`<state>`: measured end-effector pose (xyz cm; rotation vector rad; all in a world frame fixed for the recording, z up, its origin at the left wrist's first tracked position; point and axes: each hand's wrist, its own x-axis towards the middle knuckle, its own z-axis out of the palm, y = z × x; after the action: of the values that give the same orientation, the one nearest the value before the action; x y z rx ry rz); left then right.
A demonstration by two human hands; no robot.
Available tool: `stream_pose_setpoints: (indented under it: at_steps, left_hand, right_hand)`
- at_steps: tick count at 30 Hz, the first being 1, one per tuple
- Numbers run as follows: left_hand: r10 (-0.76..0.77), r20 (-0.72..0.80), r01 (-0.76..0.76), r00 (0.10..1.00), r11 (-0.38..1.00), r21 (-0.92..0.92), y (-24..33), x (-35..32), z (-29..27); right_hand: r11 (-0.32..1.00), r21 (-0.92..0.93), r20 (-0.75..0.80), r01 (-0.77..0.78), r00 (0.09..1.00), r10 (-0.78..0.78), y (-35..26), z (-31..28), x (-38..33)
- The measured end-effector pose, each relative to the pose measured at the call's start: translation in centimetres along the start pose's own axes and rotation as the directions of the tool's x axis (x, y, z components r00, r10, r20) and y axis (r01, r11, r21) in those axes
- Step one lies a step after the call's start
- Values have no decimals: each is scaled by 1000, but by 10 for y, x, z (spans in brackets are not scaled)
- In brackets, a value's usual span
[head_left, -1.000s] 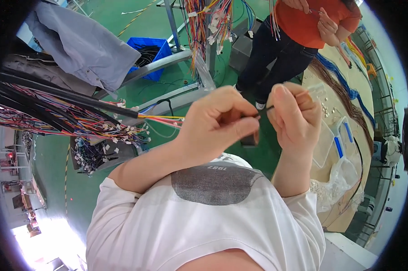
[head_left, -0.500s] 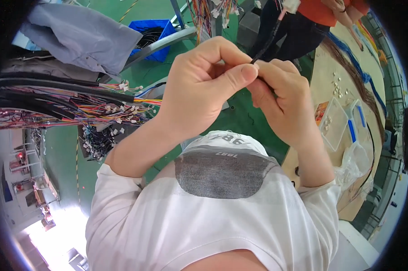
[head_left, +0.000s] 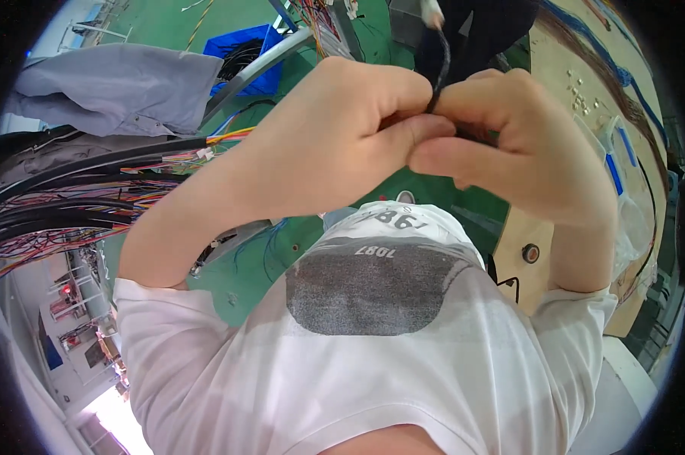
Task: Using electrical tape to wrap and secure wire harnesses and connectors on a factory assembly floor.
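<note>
Head view: both hands pinch a black cable above green floor

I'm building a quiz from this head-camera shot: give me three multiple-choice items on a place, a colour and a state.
1. Where is the blue crate? A) upper left, on the green floor B) on the wooden board C) in the person's lap
2. What colour is the thin cable rising from the hands? A) white B) black C) yellow
3. How are the left hand and right hand? A) far apart B) flat on the board C) together, pinching the cable

Answers: 1 A, it sits beyond the grey cloth; 2 B, it shows dark against the floor; 3 C, thumbs and fingertips meet at the cable.
</note>
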<state>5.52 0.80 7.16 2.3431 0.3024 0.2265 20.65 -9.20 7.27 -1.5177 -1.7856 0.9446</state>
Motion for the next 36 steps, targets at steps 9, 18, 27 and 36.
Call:
stream_pose_setpoints:
  at_steps: [9, 18, 27, 36]
  left_hand:
    - [-162, 251, 298, 954, 574, -763, 20, -10, 2]
    - [-138, 389, 402, 911, 512, -759, -7, -5, 8]
    - [-358, 453, 561, 817, 309, -768, -24, -24, -3]
    - [-199, -316, 80, 928, 932, -353, -23, -24, 19]
  right_hand:
    - [767, 580, -205, 275, 960, -189, 71, 15, -27]
    - [398, 780, -430, 484, 875, -222, 75, 55, 19]
    - [691, 587, -502, 422, 859, -98, 52, 53, 22]
    - [729, 570, -517, 378, 855, -40, 41, 55, 33]
